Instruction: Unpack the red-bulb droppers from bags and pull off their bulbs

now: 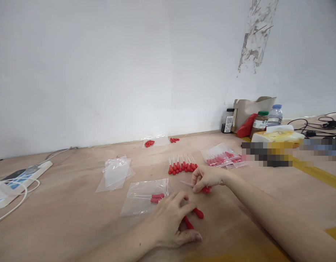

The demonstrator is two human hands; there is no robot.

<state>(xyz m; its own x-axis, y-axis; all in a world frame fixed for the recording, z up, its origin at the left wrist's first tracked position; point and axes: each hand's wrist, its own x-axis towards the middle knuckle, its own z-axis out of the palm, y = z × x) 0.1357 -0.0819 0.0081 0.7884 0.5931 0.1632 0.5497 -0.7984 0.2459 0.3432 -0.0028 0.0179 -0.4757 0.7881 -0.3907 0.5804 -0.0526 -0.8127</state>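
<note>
My left hand [170, 218] is low in the middle, thumb apart and the other fingers curled over two red-bulbed droppers. One bulb [198, 213] sticks out past the fingertips, the other [188, 222] shows between thumb and index finger; their stems are hidden by the hand. Farther back, my right hand [210, 178] pinches another dropper [205, 190], its thin clear tip pointing left. Left of my left hand lies a clear zip bag [137, 203] with red-bulbed droppers [157, 196] in or on it. Behind the hands, several droppers [181, 167] lie in a row, bulbs towards me.
Flat zip bags [117, 173] lie at left, filled bags [221, 156] at right. Loose red bulbs [149, 143] are near the wall. A power strip with white cables [23, 182] is far left. Jars, a water bottle [275, 116], a tissue pack [277, 137] and black cables stand or lie at right.
</note>
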